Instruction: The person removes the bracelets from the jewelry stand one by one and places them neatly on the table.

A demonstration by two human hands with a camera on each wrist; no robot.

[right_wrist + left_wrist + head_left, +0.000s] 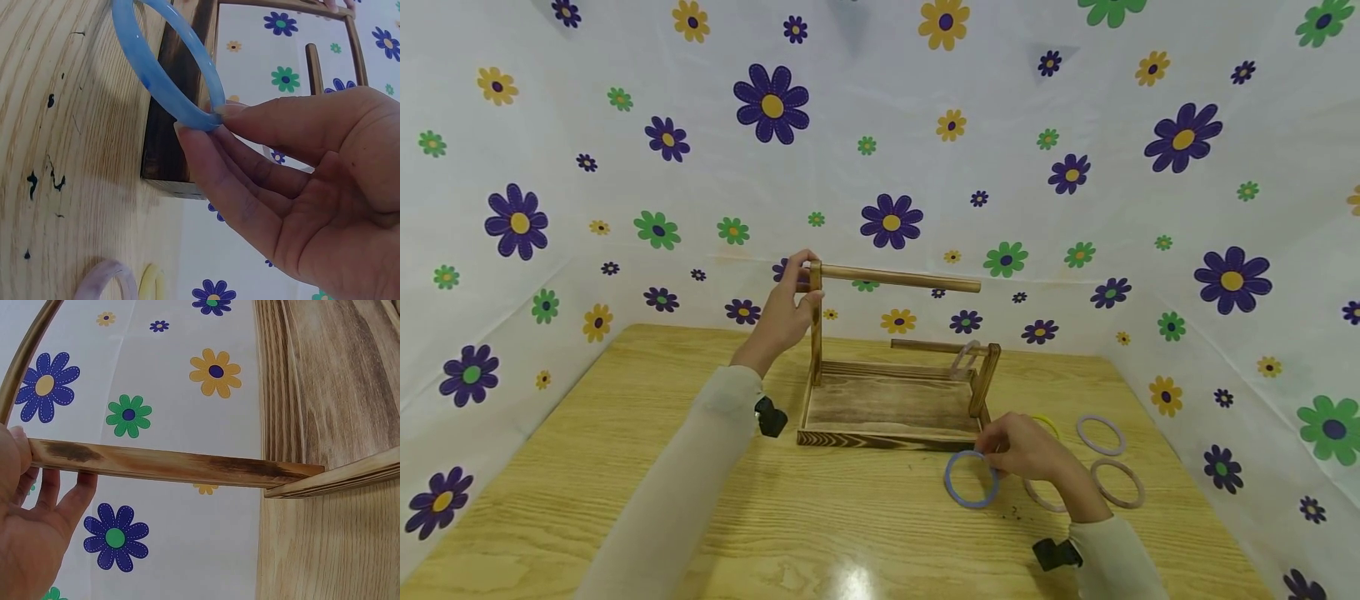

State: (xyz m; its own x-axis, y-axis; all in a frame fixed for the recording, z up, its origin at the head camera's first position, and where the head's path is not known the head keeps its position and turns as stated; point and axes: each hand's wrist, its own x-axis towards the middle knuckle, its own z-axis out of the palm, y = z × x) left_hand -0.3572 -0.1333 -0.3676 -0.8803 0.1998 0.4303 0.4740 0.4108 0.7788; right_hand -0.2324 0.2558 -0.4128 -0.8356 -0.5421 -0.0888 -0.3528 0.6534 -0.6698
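My left hand point(784, 315) grips the top of the left post point(816, 337) of a wooden jewelry stand, where the upper bar point(902, 277) joins it. In the left wrist view, the fingers point(78, 500) lie beneath the post. Between thumb and fingertips, my right hand point(1028, 450) pinches a blue bangle point(150, 78), just in front of the stand's tray point(865, 438) near its right corner. A pale translucent bangle point(956, 363) hangs on the lower bar point(917, 345), close to the right post point(987, 379).
Right of the stand lie a lavender bangle point(1079, 432), a brownish bangle point(1117, 503) and a yellow bangle point(1049, 423). Another pale bangle point(1042, 503) is partly behind my right hand. Flower-printed cloth point(880, 167) surrounds the wooden table point(850, 525).
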